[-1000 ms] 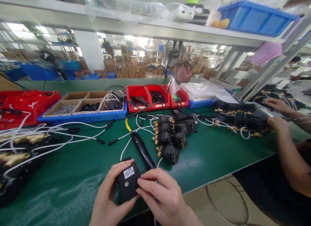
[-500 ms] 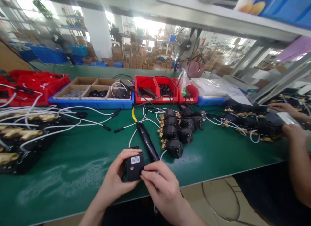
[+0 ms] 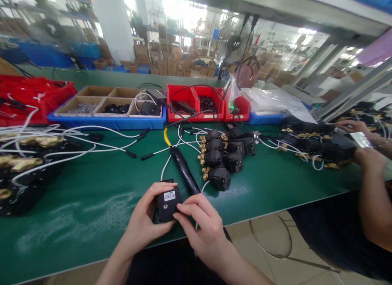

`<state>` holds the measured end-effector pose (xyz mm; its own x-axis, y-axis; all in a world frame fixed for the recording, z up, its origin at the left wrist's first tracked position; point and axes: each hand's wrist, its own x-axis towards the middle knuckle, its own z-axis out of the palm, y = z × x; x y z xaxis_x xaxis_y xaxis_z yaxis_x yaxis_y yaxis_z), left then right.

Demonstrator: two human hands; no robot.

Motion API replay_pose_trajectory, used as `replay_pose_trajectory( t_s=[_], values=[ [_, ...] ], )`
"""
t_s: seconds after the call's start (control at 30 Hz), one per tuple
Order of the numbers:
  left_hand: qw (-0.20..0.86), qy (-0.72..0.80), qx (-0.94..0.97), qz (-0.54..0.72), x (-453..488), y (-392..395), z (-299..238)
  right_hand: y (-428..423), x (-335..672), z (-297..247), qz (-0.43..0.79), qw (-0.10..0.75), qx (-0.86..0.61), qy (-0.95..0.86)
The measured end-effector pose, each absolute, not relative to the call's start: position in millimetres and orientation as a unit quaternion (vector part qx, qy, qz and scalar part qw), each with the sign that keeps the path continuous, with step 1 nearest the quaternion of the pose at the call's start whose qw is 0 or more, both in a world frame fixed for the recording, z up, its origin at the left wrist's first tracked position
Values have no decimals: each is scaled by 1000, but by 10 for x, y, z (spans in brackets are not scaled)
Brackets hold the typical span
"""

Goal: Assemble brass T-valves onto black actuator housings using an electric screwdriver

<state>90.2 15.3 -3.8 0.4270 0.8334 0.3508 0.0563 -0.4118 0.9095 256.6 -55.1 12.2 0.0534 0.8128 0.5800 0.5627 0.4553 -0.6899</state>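
My left hand is wrapped round a small black box-shaped housing, thumb below and fingers over its top. The face turned to me carries a white printed label and a small round metallic spot. At the housing's right edge, my right hand has thumb and fingertips pinched together; whatever lies between them is hidden. Just behind that hand a black electric screwdriver with a yellow cable end lies on the green bench. Black units with brass fittings stand in rows to its right.
More brass-fitted units and white cables cover the bench's left. A blue tray with compartments of small parts and red bins line the back. At the right, a co-worker's hands hold something silvery near other black units.
The view has tilted slightly downward and shifted. My right fingertips have moved a little over the housing's right edge, covering a dark round spot there. My left hand keeps its hold.
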Motion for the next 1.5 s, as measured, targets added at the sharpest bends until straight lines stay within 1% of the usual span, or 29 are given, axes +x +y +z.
replay_pose_trajectory(
  t_s=[0.27,0.33,0.43,0.5,0.73,1.03,1.17,1.27,1.33,1.37,1.43,1.47,1.5],
  values=[
    [448,319,709,441,907,154,-26,-484,2495,22,114,581,-501,-631],
    [453,329,701,443,894,156,-29,-475,2525,26,145,583,-487,-634],
    [461,340,683,453,888,165,-33,-484,2596,61,229,571,-459,-640],
    [460,343,679,458,893,171,-34,-495,2632,90,255,570,-451,-638],
    [431,345,701,452,892,161,-68,-442,2682,116,206,542,-451,-678],
    [421,349,705,451,900,162,-40,-458,2663,84,223,521,-462,-682],
    [397,340,730,441,867,140,-116,-433,2818,245,234,491,-463,-701],
    [384,363,748,401,814,138,-206,-248,3052,480,182,487,-473,-711],
    [383,370,753,385,791,150,-255,-2,3220,658,136,471,-489,-722],
    [384,368,754,385,788,156,-273,163,3300,744,113,447,-507,-728],
    [392,359,752,390,801,165,-296,565,3440,898,62,369,-563,-737],
    [396,361,746,396,815,166,-304,794,3499,962,31,311,-606,-732],
    [402,368,735,404,832,164,-312,1035,3551,1015,18,279,-625,-729]
  ],
)
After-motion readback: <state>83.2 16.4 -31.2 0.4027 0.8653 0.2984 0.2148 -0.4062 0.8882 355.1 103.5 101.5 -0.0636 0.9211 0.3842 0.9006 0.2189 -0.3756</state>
